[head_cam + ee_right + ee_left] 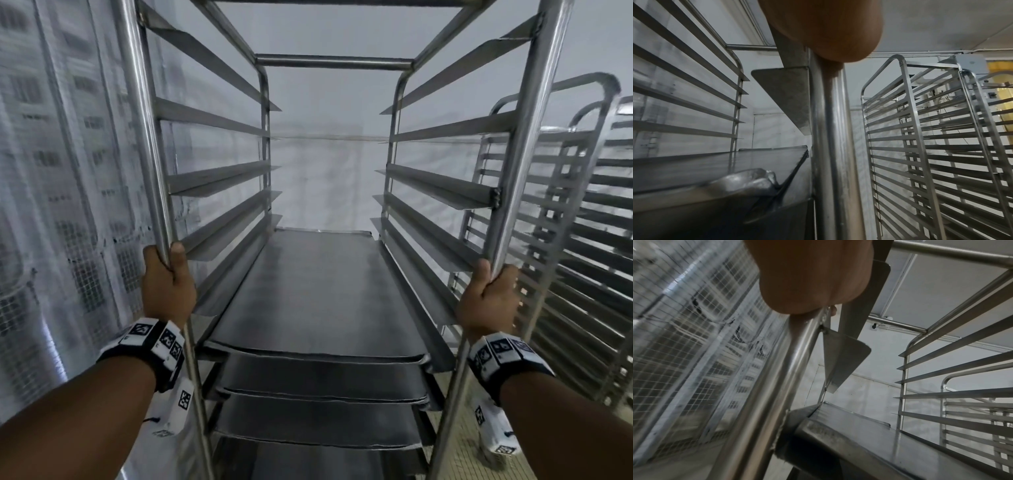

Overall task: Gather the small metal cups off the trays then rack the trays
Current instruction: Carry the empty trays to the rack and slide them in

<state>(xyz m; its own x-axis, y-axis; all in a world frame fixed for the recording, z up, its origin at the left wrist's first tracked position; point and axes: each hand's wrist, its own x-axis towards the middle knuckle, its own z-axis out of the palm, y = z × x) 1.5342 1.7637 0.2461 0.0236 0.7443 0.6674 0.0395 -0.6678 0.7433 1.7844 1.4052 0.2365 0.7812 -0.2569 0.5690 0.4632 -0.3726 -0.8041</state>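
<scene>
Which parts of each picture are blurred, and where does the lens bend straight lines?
Head view: the mesh wall and second rack at the edges smear, and the rack posts bow outward. Left wrist view: mesh streaked; left hand a soft blob. Right wrist view: right hand out of focus, the tray blurry.

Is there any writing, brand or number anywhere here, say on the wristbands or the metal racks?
No readable text in any view.
Wristbands: only black-and-white square code patterns, no letters or numbers.
Small white devices hanging under the wrists: the same patterns, no words.
Rack and trays: bare metal, no label.
Grey box behind the far racks: a tiny mark, too small to read.
</scene>
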